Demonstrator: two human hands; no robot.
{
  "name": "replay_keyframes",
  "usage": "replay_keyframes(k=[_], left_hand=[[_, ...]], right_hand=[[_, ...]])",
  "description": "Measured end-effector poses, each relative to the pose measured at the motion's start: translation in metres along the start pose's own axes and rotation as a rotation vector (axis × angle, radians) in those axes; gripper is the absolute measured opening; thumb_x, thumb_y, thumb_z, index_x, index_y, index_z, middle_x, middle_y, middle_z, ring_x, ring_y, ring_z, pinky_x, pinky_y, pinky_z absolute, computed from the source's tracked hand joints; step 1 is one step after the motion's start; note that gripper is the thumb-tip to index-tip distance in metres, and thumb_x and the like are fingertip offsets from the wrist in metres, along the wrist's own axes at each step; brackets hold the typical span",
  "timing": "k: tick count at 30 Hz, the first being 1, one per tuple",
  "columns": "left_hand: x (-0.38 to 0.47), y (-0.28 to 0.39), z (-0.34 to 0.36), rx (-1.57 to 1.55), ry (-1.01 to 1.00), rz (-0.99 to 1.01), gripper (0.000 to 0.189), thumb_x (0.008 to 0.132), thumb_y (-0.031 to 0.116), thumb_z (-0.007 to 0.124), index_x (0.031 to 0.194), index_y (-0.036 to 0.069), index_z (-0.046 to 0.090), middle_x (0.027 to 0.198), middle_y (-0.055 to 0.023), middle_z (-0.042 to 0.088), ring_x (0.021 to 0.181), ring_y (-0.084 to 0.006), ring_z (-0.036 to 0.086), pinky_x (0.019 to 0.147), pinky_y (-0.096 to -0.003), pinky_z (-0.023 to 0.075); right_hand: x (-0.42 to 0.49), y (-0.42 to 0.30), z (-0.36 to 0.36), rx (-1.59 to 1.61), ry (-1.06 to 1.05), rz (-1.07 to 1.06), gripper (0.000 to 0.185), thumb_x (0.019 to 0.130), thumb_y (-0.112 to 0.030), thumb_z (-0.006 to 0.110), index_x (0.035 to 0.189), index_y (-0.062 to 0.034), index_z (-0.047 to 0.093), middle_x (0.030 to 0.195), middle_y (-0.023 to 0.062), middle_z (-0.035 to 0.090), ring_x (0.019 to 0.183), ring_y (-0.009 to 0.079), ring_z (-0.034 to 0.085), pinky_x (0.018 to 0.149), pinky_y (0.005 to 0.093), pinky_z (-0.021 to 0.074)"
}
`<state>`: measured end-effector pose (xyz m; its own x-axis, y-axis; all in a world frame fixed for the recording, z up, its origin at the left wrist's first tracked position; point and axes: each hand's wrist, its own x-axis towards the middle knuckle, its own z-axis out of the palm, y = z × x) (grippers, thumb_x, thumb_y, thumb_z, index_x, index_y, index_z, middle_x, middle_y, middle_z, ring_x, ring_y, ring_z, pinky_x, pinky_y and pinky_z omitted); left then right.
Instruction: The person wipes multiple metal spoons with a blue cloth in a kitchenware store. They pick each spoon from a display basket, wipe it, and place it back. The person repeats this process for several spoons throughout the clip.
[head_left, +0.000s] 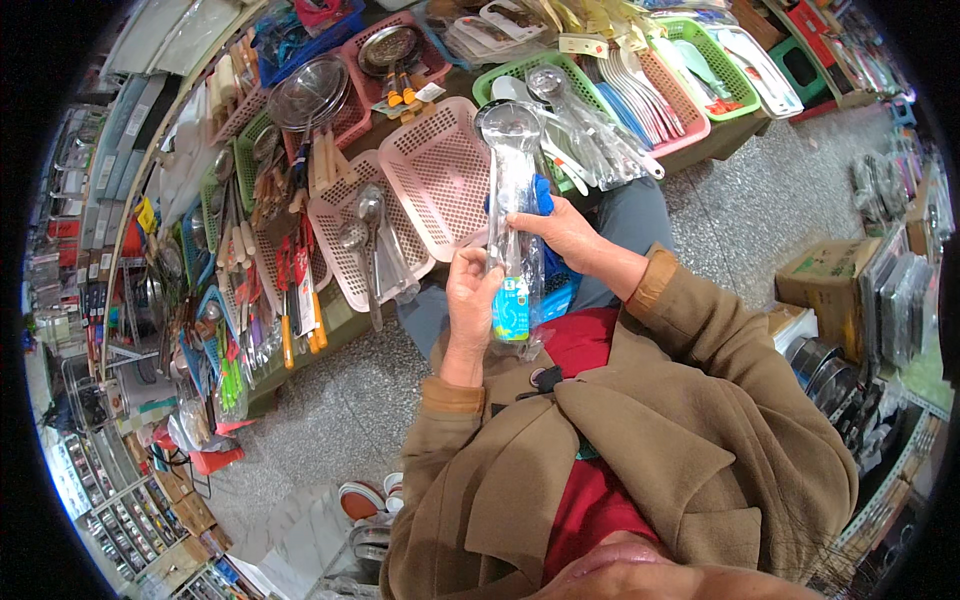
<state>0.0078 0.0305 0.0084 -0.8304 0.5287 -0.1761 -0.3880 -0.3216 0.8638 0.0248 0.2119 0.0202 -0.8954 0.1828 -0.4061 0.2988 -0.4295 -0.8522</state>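
Observation:
A metal ladle in a clear plastic sleeve is held upright before my chest, its round bowl at the top. A blue and green label card shows through the sleeve's lower end and bears writing. My left hand pinches the sleeve's left edge just above that card. Around the middle of the handle, my right hand grips from the right, thumb across the front. A blue cloth is bunched behind the sleeve at my right fingers. A pink perforated basket lies just beyond my left hand.
Another pink basket holds metal spoons. Wrapped ladles lie over a green basket at the table's far side. Strainers and handled utensils crowd the left. Cardboard boxes and pans stand at right on the speckled floor.

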Motion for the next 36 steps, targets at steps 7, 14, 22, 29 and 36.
replay_keyframes(k=[7,14,22,29,36], left_hand=[[0.001,-0.005,-0.002,-0.160,0.059,-0.066,0.023,0.087,0.000,0.061,0.105,0.004,0.048,0.099,-0.0052,0.057,0.088,-0.0101,0.057,0.082,-0.0256,0.0495],[0.019,-0.034,-0.029,-0.203,0.218,-0.100,0.014,0.091,0.006,0.061,0.099,0.005,0.050,0.078,-0.0005,0.055,0.068,-0.0076,0.051,0.062,-0.0215,0.0417],[0.038,-0.055,-0.068,0.096,0.343,-0.241,0.016,0.089,0.008,0.064,0.098,0.004,0.052,0.074,-0.0011,0.056,0.060,-0.0093,0.052,0.054,-0.0218,0.0421],[0.037,-0.054,-0.072,0.546,0.328,-0.124,0.019,0.088,0.011,0.065,0.103,0.001,0.058,0.087,-0.0068,0.057,0.075,-0.0166,0.057,0.067,-0.0277,0.0472],[0.030,-0.005,-0.020,0.351,0.016,-0.082,0.025,0.099,0.021,0.053,0.111,0.001,0.062,0.099,-0.0041,0.065,0.084,-0.0103,0.058,0.076,-0.0244,0.0468]], right_hand=[[-0.001,0.003,0.003,0.113,0.037,0.068,0.020,0.084,-0.010,0.068,0.102,-0.0014,0.066,0.092,0.0046,0.068,0.079,0.0129,0.062,0.072,0.0290,0.0502],[0.003,0.009,-0.008,0.126,0.082,0.038,0.011,0.085,-0.010,0.067,0.094,-0.0041,0.067,0.080,0.0022,0.065,0.065,0.0108,0.057,0.061,0.0273,0.0469],[0.001,0.007,-0.016,0.208,0.124,0.113,0.005,0.085,-0.011,0.068,0.087,-0.0062,0.067,0.076,0.0012,0.063,0.059,0.0106,0.054,0.057,0.0260,0.0449],[-0.008,-0.007,-0.022,0.228,0.039,0.073,0.010,0.087,-0.012,0.068,0.095,-0.0066,0.065,0.082,-0.0004,0.063,0.063,0.0078,0.055,0.059,0.0238,0.0467],[-0.024,-0.028,-0.030,0.248,0.060,-0.062,0.015,0.087,-0.013,0.068,0.100,-0.0072,0.064,0.084,-0.0009,0.063,0.066,0.0078,0.054,0.060,0.0239,0.0463]])
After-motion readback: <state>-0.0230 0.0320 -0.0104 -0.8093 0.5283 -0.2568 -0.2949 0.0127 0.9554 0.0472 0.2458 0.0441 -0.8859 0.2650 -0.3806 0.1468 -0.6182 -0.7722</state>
